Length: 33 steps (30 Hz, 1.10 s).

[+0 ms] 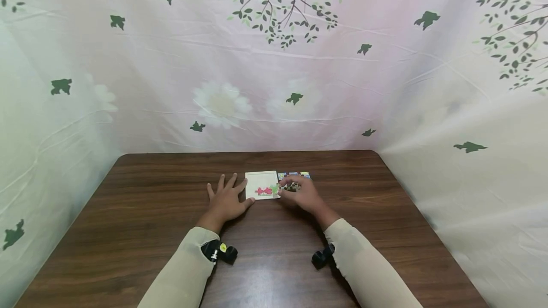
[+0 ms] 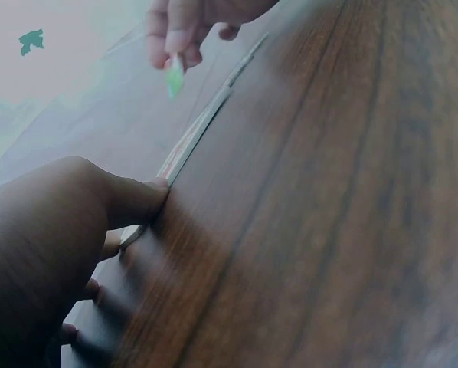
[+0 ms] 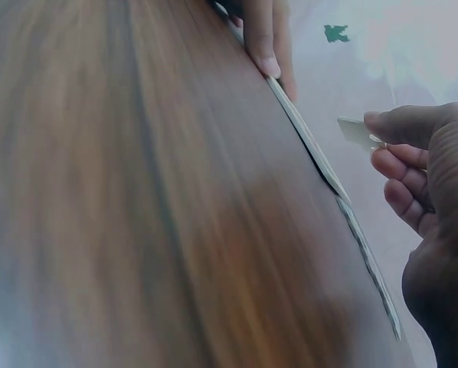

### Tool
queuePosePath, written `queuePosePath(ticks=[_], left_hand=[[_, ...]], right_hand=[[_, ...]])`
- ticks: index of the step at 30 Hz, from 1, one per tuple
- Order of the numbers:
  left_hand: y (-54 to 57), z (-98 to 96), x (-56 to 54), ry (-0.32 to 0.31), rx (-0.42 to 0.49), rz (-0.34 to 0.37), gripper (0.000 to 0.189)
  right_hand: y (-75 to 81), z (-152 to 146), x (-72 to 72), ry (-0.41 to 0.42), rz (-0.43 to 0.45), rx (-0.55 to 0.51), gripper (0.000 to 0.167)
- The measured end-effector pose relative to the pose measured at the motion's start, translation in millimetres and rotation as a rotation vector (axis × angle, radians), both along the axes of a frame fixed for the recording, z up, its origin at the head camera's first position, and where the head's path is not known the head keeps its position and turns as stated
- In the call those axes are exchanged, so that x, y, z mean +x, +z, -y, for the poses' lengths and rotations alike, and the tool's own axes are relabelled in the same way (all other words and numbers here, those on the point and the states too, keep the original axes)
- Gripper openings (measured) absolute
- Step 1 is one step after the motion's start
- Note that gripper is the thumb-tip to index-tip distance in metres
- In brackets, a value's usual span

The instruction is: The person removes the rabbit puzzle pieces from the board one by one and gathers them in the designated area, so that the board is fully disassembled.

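A white puzzle board (image 1: 260,179) lies flat at the far middle of the table, with red and green pieces (image 1: 266,190) along its near edge. My left hand (image 1: 226,202) is spread on the table, its thumb and forefinger touching the board's left side. Between thumb and fingertips, my right hand (image 1: 303,196) pinches a small flat puzzle piece (image 2: 175,80), green on one face. Seen from the right wrist, the piece (image 3: 358,132) is pale and held above the board's right end. Beside the board is a colourful printed sheet (image 1: 305,174), partly hidden by my right hand.
The brown wooden table (image 1: 141,203) reaches back to a hanging cloth (image 1: 274,132) printed with leaves and birds. The same cloth runs along both sides. A black camera strap (image 1: 210,251) is on the left sleeve, and a black camera (image 1: 322,256) on the right.
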<state>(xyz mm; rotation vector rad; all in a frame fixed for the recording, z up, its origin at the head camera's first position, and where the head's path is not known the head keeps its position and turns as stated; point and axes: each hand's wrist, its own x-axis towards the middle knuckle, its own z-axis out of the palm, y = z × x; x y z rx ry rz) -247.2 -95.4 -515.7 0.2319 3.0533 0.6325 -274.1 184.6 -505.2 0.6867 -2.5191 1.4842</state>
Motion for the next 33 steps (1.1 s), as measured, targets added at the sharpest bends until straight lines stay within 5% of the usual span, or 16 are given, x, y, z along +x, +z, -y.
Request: queuePosePath(ticks=[14, 33], left_hand=[[0.1, 0.7, -0.5, 0.002, -0.003, -0.014, 0.079], [2.8, -1.4, 2.0, 0.002, 0.003, -0.007, 0.079]], right_hand=[[-4.2, -29.5, 0.1, -0.068, 0.050, 0.102, 0.016], [-4.4, -33.6, 0.4, -0.025, -0.003, 0.250, 0.014]])
